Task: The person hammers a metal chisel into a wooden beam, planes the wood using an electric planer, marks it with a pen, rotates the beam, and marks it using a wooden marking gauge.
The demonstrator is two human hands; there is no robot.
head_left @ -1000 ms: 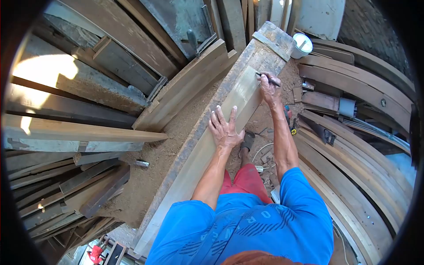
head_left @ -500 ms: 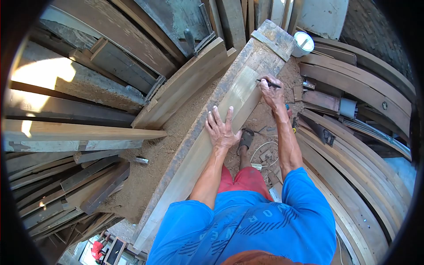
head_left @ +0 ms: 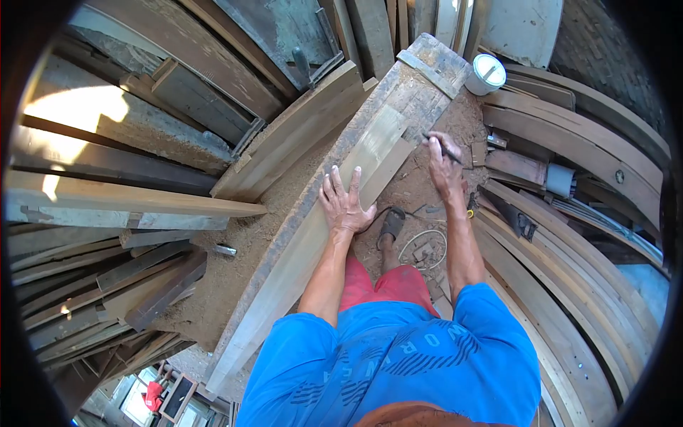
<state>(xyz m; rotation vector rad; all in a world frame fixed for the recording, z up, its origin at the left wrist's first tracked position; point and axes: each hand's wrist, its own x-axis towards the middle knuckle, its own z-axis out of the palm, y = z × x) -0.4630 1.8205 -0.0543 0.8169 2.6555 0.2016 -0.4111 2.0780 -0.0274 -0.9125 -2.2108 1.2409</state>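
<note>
I observe the left grip (head_left: 343,208) spread flat, fingers apart, on the pale board (head_left: 379,142) lying along the tabletop (head_left: 409,91); the right grip (head_left: 445,165) is clamped on a dark pen (head_left: 451,154).

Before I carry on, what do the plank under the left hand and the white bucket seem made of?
The plank looks like wood, bare and smoothly surfaced: pale, with faint streaks resembling grain. The bucket is probably plastic, smooth and white; its even colour suggests this, though painted metal can't be excluded.
</note>
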